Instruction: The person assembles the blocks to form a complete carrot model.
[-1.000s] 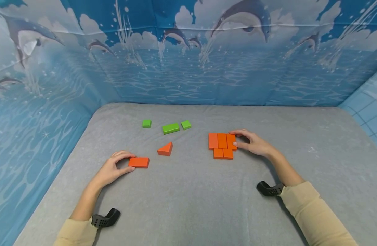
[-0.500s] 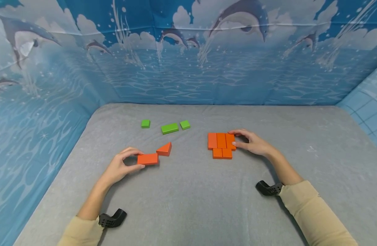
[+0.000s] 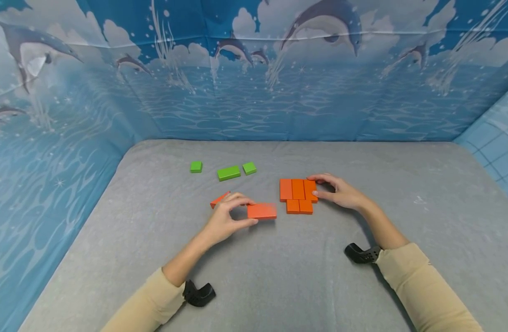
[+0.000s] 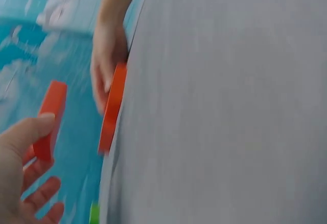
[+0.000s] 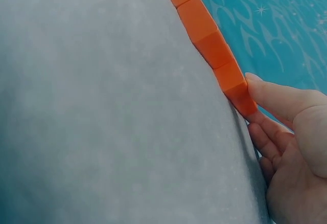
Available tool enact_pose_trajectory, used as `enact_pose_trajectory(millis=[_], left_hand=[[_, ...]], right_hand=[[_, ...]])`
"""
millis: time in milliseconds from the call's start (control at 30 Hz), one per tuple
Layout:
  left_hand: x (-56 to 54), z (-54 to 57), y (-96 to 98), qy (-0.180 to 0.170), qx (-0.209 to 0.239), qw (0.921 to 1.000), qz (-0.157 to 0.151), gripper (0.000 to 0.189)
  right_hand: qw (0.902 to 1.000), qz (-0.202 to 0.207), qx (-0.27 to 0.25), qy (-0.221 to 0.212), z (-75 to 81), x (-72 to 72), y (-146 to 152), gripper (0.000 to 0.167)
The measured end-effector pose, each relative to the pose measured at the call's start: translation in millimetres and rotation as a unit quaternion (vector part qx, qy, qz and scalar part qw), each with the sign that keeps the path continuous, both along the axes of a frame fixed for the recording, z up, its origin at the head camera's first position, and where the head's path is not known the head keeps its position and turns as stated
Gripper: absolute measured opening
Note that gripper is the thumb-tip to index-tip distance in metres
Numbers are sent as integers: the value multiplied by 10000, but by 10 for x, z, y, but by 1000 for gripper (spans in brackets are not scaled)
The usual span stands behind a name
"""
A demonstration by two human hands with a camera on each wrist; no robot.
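Carried rightward since the earlier frame, the left hand (image 3: 227, 221) and the flat orange-red rectangular block (image 3: 262, 211) in its grip are now near the middle of the grey cloth-covered bench (image 3: 287, 281), while the right hand (image 3: 339, 192) keeps its place. Behind the bench and along its left side hangs a blue cloth printed with dolphins (image 3: 254, 92). From the left, a small green square block (image 3: 196, 167) lies by itself toward the back. Next comes an orange triangular block (image 3: 219, 200), partly hidden behind the left hand, with a longer green rectangular block (image 3: 229, 173) farther back and a second small green block (image 3: 249, 168) just beside that one. The left hand's thumb and fingers clamp the left end of the orange-red block, and the left wrist view shows it raised clear of the bench. Just right of this block, five orange blocks lie snugly together: a left rectangular block (image 3: 285, 190), a middle rectangular block (image 3: 298, 189) and a right rectangular block (image 3: 309, 188) side by side, with two smaller orange blocks (image 3: 293, 206) against their near ends. Farthest right, the right hand pinches the right rectangular block, index finger at its far end and thumb lower on its right side.
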State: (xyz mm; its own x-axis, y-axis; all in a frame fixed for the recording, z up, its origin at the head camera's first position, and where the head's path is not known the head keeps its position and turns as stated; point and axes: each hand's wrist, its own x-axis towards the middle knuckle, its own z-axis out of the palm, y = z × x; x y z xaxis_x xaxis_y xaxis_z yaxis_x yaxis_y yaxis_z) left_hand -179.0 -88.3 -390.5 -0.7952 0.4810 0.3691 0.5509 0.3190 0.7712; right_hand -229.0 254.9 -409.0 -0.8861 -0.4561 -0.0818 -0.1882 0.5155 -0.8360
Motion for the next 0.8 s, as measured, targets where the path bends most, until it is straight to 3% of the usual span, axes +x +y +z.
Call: enact_pose_trajectory(millis=[167, 367, 800], left_hand=[[2, -71, 354, 251, -332, 9989, -214, 34], [26, -150, 629, 364, -870, 9953, -208, 32], [60, -260, 835, 939, -1652, 9817, 140, 31]], right_hand=[[10000, -15, -16, 3, -5, -3, -1, 47], [10000, -31, -73, 14, 9, 0, -13, 46], [10000, -20, -73, 12, 2, 3, -6, 45]])
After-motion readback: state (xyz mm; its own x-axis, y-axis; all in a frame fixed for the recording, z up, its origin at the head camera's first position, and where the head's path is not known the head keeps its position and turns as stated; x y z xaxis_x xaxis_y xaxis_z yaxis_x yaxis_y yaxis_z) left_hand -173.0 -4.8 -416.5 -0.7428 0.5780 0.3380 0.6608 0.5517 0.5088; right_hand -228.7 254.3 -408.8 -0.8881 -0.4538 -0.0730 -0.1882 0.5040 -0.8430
